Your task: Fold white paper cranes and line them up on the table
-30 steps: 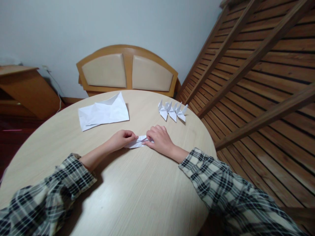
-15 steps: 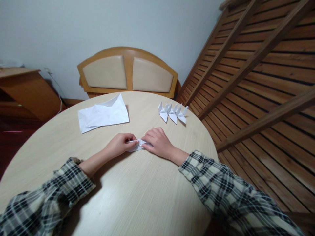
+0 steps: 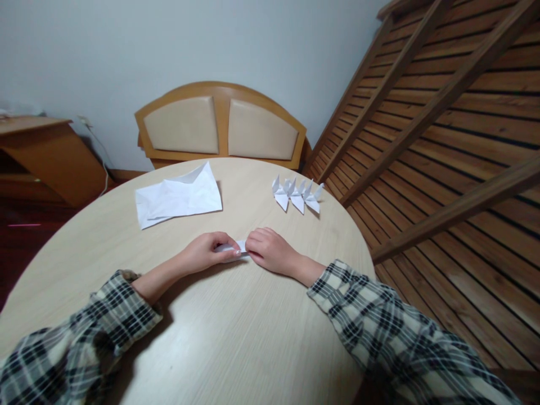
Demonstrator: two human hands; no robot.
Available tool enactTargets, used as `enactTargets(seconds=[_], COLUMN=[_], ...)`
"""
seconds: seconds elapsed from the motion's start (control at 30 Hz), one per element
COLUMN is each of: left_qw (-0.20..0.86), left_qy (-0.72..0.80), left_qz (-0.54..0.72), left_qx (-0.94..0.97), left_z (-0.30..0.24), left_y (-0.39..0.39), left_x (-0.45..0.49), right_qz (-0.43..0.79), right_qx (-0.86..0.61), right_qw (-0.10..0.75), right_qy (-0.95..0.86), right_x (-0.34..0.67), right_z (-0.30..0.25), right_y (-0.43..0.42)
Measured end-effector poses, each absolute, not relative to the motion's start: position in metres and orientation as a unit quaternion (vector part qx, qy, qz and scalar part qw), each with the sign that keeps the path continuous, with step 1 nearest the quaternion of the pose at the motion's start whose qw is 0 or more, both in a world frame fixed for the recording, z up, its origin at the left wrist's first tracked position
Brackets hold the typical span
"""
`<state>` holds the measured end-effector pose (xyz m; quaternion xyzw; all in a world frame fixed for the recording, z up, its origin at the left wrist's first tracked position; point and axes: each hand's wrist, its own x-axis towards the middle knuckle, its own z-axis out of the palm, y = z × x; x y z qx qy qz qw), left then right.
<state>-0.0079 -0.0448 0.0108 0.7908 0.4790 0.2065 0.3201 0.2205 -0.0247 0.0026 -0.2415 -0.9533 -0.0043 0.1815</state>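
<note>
At mid-table, the left hand (image 3: 208,251) and right hand (image 3: 270,254) pinch a small folded white paper piece (image 3: 237,246) in closed fingertips, closer together than a second ago, so less paper shows. Bare round pale-wood table (image 3: 236,332) surrounds them. Beyond the left hand lies a creased white paper sheet (image 3: 179,197). Beyond the right hand, white folded-paper cranes (image 3: 297,194) stand near the far rim.

Round, pale-wood tabletop (image 3: 236,337) filled the frame. Left of centre in the upper half lay loose white paper sheets (image 3: 179,195). Upper right, close to the rim, stood a tight row of folded paper cranes (image 3: 297,194). Dead centre lay a small folded paper piece (image 3: 238,246).
</note>
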Motion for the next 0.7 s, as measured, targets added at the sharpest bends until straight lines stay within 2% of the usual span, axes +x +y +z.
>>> enactTargets(seconds=[0.27,0.7], left_qw=[0.324,0.260], left_qy=[0.479,0.456], left_qz=[0.195,0.179], left_qx=[0.792,0.832], left_z=[0.011,0.011], left_y=[-0.044,-0.046], left_x=[-0.008,-0.008], right_qz=[0.001,0.081], right_qx=[-0.193,-0.200], right_qw=[0.155,0.152], right_qy=[-0.969,-0.964], right_x=[0.227,0.233], right_z=[0.007,0.014], right_y=[-0.020,-0.020])
